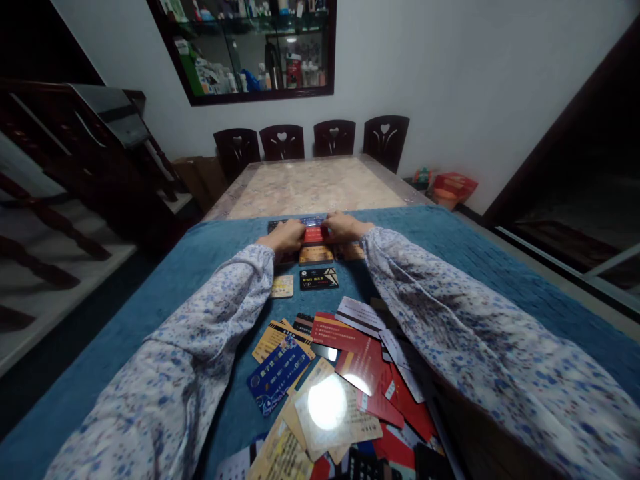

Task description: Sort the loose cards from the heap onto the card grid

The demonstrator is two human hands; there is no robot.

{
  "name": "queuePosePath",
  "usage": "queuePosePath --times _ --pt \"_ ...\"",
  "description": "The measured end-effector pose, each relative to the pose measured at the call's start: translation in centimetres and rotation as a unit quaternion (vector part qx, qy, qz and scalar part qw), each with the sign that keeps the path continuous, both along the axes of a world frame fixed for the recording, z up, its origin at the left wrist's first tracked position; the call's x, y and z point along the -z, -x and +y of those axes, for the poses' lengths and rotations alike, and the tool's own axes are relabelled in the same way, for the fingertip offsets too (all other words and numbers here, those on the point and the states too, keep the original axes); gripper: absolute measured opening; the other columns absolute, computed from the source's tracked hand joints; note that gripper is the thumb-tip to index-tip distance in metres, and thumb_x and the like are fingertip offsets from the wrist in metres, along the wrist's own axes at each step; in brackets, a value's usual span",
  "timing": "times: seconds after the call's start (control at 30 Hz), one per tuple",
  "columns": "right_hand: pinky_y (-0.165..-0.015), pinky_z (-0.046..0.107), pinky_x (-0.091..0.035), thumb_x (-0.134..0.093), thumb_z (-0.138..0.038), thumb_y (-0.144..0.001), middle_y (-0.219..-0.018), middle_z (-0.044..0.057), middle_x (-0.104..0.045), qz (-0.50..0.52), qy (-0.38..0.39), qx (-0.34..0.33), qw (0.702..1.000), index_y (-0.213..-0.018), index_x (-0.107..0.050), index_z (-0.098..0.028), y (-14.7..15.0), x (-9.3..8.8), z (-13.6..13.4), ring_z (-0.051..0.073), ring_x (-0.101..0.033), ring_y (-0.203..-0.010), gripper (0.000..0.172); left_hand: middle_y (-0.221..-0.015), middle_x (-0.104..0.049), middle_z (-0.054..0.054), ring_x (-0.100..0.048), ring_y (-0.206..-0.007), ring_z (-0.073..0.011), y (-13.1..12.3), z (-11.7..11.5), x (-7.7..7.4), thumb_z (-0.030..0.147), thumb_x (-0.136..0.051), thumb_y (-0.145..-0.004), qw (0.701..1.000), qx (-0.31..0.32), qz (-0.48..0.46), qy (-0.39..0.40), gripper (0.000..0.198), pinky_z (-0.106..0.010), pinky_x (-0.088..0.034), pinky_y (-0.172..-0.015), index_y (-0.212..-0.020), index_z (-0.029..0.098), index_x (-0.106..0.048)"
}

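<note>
My left hand (287,236) and my right hand (344,227) reach to the far side of the blue cloth. Between them lies a red card (315,234), its two side edges under my curled fingers. A blue card (313,221) shows just beyond it, and an orange-gold card (316,255) lies on its near side. Another gold card (350,252) is partly under my right wrist. Nearer to me are a black VIP card (319,279) and a cream card (283,287) partly hidden by my left sleeve.
A loose, overlapping heap of cards spreads close to me: a blue card (281,375), red cards (350,340), white cards (359,316) and cream cards (345,427). The blue cloth (420,223) covers the near part of the table (320,183). Dark chairs (283,143) stand behind it.
</note>
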State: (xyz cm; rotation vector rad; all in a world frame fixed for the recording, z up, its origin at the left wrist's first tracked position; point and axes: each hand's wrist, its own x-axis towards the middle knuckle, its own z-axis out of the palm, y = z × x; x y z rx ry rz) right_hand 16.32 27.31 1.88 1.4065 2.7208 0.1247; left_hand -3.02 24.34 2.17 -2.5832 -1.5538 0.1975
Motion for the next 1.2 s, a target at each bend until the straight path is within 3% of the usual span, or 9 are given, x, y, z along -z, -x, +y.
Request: queuePosePath --times 0.23,0.47,1.2 --pt "-0.088 0.031 -0.050 -0.072 -0.042 -0.086 -0.132 0.014 -0.066 0.004 0.024 0.001 1.000 -0.116 -0.074 -0.022 0.0 0.3 0.6 0.031 -0.059 -0.123 0.036 -0.128 -0.067 -0.015 -0.062 -0.121 -0.0306 0.0 0.2 0.0 0.017 -0.058 -0.086 1.000 -0.004 -0.019 0.012 0.033 -0.037 -0.052 -0.098 -0.117 0.018 -0.070" --pt "-0.090 0.029 -0.049 -0.071 -0.039 -0.086 -0.128 0.012 -0.069 0.006 0.022 -0.006 1.000 -0.114 -0.075 -0.021 0.0 0.6 1.1 0.028 -0.062 -0.119 0.033 -0.122 -0.069 -0.013 -0.064 -0.114 -0.0262 0.4 0.9 0.9 0.016 -0.057 -0.085 1.000 0.002 -0.012 0.012 0.034 -0.033 -0.052 -0.097 -0.116 0.018 -0.069" --pt "-0.091 0.032 -0.049 -0.065 -0.030 -0.084 -0.120 0.014 -0.073 -0.012 0.023 -0.021 0.999 -0.111 -0.077 -0.018 0.3 1.1 1.7 0.029 -0.066 -0.109 0.031 -0.113 -0.070 -0.013 -0.063 -0.108 -0.0294 0.2 1.4 1.0 0.016 -0.060 -0.080 1.000 0.001 -0.010 0.027 0.026 -0.040 -0.053 -0.092 -0.103 0.020 -0.070"
